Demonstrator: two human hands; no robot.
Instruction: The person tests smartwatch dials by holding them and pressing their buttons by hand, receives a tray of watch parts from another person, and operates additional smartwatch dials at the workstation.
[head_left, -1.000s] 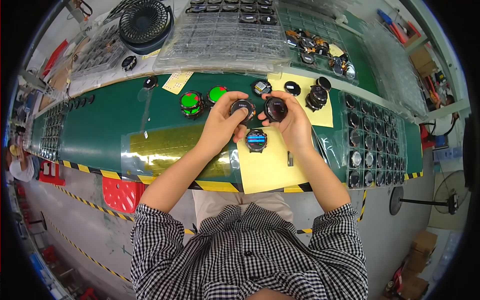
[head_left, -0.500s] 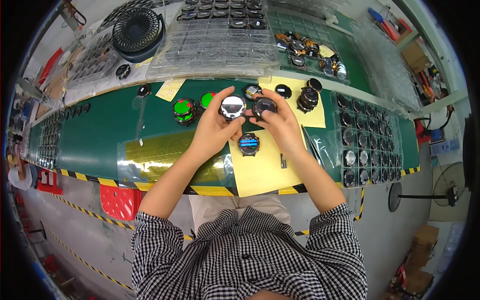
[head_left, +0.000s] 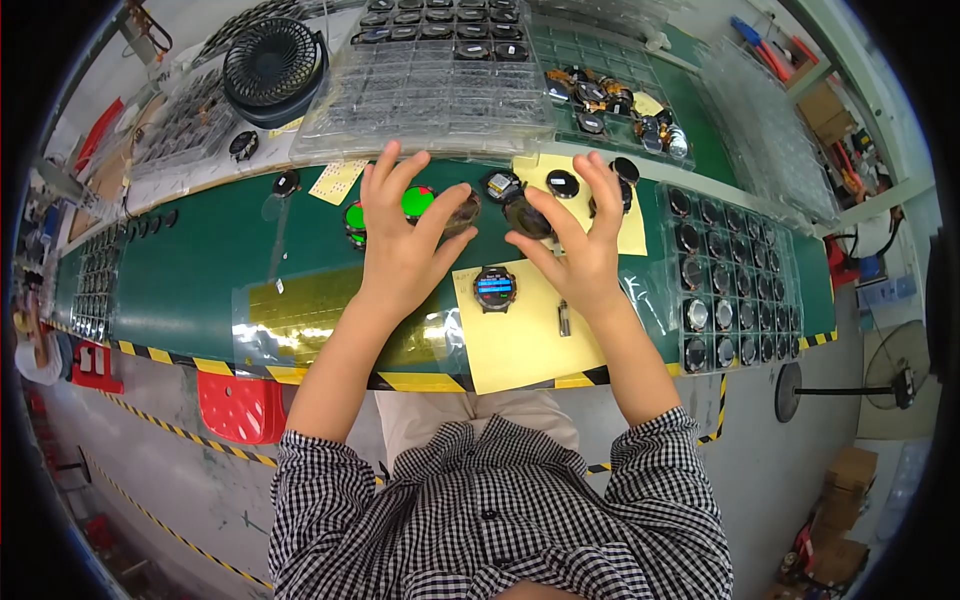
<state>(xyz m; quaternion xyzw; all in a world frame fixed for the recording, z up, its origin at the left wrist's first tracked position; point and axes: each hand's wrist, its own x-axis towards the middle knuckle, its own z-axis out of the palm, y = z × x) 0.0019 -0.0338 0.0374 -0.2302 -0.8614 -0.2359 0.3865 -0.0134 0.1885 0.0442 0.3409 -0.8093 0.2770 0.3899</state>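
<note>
Ideally, only the rims take pressure: the left hand [head_left: 400, 235] pinches a round watch part [head_left: 463, 214], the right hand [head_left: 588, 245] a dark disc [head_left: 526, 218], both beyond the lit watch [head_left: 495, 289].

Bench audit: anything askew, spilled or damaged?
One thing: the yellow sheet under the lit watch lies skewed, its near edge running over the striped table edge. No spill visible. The disc in the left hand and the other disc in the right hand are blurred; can't judge damage there.
</note>
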